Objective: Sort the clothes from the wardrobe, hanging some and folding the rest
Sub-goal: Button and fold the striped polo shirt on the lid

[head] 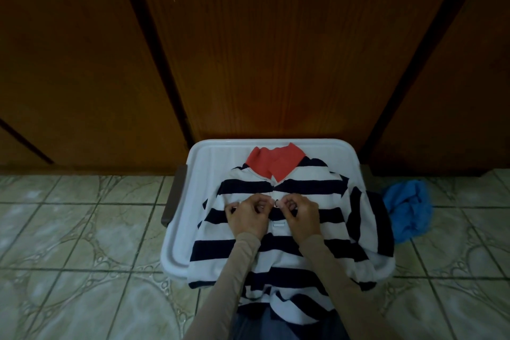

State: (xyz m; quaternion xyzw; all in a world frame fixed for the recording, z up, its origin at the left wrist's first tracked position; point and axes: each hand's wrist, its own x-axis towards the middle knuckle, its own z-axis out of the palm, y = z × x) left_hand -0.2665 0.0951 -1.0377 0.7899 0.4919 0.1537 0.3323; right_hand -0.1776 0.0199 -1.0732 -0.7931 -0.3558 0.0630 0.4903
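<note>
A navy-and-white striped polo shirt [311, 188] with a coral collar [276, 164] lies face up on a white plastic lid [179, 240], its hem hanging toward me. My left hand [248, 215] pinches the left side of the button placket with curled fingers. My right hand [300, 212] pinches the right side of the placket at a small button, fingertips almost touching the left hand's. Both sleeves are beige.
Closed brown wooden wardrobe doors [276, 50] stand right behind the lid. A crumpled blue garment [408, 210] lies on the tiled floor [69, 243] to the right. A brown handle [174, 196] sticks out at the lid's left side.
</note>
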